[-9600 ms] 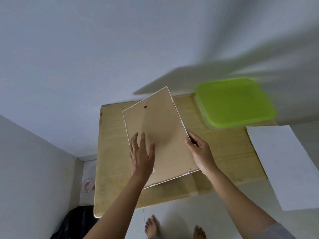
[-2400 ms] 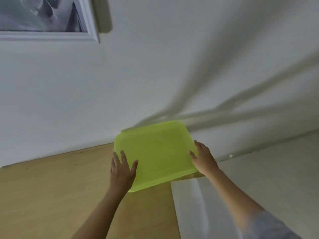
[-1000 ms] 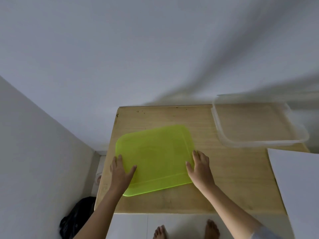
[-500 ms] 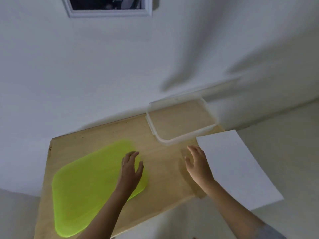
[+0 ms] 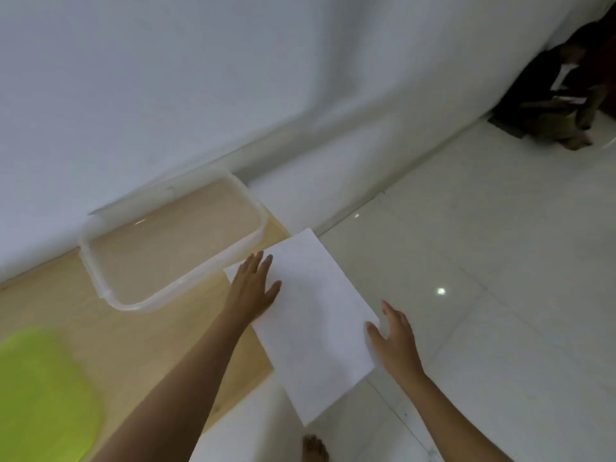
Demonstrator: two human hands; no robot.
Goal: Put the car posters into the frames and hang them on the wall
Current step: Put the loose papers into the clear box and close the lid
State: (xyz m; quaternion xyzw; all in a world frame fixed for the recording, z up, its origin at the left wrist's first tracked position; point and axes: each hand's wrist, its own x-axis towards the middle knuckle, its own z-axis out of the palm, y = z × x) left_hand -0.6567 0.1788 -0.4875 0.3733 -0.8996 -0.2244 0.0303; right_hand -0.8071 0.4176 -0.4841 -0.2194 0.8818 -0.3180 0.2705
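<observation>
white sheet (image 5: 316, 328) lies partly on wooden table (image 5: 150, 345), rest overhanging its right edge. l hand (image 5: 253, 291) flat on sheet's left edge, fingers straight. r hand (image 5: 393, 338) open, thumb at sheet's right edge. clear tub (image 5: 186, 280) just beside; green lid (image 5: 40, 395) bottom left.

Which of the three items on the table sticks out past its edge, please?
The white sheet: it overhangs the table's right edge, while the clear container and green lid lie on the wood.
</observation>
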